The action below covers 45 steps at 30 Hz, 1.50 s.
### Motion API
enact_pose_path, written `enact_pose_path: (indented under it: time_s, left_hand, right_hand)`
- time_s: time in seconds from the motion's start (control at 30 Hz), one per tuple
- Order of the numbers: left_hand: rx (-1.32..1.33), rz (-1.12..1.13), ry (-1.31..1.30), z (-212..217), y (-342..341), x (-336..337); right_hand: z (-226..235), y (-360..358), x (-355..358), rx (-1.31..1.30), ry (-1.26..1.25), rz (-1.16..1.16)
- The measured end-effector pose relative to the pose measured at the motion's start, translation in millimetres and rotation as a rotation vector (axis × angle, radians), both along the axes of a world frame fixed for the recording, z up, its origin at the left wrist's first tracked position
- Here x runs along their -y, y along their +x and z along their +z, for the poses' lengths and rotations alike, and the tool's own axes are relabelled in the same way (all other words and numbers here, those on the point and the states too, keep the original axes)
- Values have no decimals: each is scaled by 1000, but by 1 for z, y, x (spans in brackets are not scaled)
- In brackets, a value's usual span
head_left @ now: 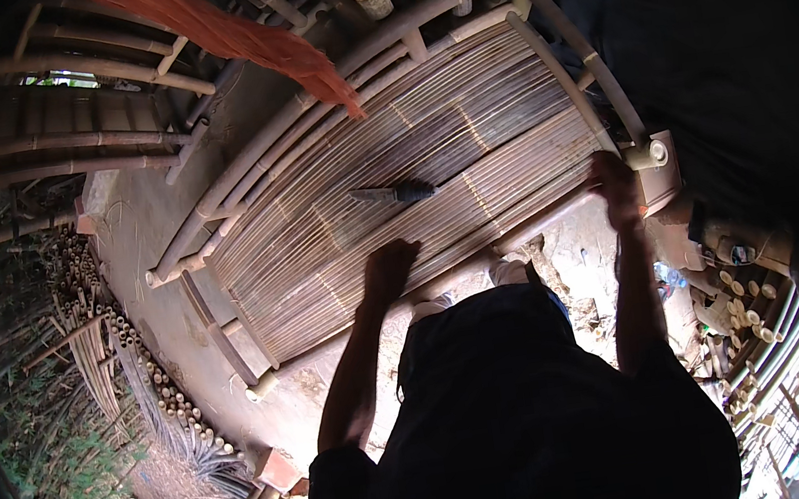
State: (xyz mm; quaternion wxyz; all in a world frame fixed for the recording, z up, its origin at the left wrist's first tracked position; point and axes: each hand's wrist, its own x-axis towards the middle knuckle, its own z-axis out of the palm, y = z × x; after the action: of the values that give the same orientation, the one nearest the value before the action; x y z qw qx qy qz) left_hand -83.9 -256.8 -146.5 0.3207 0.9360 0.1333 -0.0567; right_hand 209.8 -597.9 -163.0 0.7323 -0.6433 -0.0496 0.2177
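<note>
A knife point(392, 193) with a dark handle and a pointed blade lies flat on a low bench of bamboo slats point(494, 126). The blade points left and the handle right. Over the bench's near edge is my left hand point(392, 267), its fingers curled into a loose fist, apart from the knife; nothing shows in it. My right hand point(616, 186) is by the bench's near right corner, close to the end rail. Deep shadow hides its fingers, and I cannot tell whether it touches the bamboo.
Bamboo rails point(301, 111) edge the bench's far side, and a reddish-orange cloth point(230, 34) hangs above them. Stacked bamboo poles point(171, 391) lie at the left, beside green plants point(56, 476). More cut bamboo point(746, 310) is piled at the right. Dark fabric fills the upper right.
</note>
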Motion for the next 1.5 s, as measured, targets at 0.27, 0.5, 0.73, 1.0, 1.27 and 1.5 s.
enact_pose_path:
  time_s: [0.27, 0.5, 0.73, 1.0, 1.27, 1.5]
  left_hand:
    - [-255, 240, -271, -1, 8, 64]
    - [-451, 510, -247, -62, -85, 52]
    - [-493, 660, -443, -120, -132, 57]
    - [-461, 790, -484, -156, -198, 61]
    - [-572, 628, -512, -179, -230, 47]
    - [-436, 297, -464, -219, -180, -5]
  right_hand:
    - [-130, 10, -57, 217, -862, 86]
    - [-178, 3, -55, 465, -1345, 304]
    - [-223, -63, -159, 441, -1256, 771]
    - [-309, -134, -293, 747, -1268, 882]
    - [-321, -150, -343, 804, -1309, 1032]
    - [-252, -210, -232, 154, -1020, 669]
